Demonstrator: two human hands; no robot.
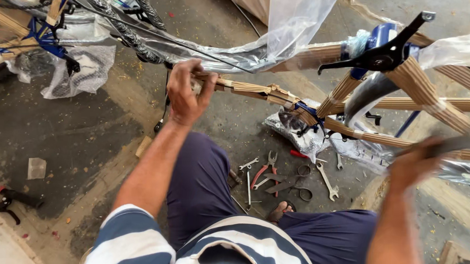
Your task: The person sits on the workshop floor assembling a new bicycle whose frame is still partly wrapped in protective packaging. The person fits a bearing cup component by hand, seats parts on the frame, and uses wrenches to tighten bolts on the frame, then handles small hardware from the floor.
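Cardboard-wrapped bicycle frame is lying across 12 to 3 o'clock; we are unwrapping it, we judge. Left hand is closing fingers around the wrapped tube; right hand is blurred, grip unclear. Next pull needs room; tools are crowding the floor at 5 o'clock.

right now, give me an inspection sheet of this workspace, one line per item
surface: stained concrete floor with scattered debris
job's things: blue bicycle frame wrapped in cardboard strips and plastic film
clutter: wrenches, pliers, scissors, bubble wrap
grippers: left hand grips the wrapped tube; right hand blurred, holds a dark strip
cables: thin black cable along the frame
surroundings: second wrapped bicycle at upper left
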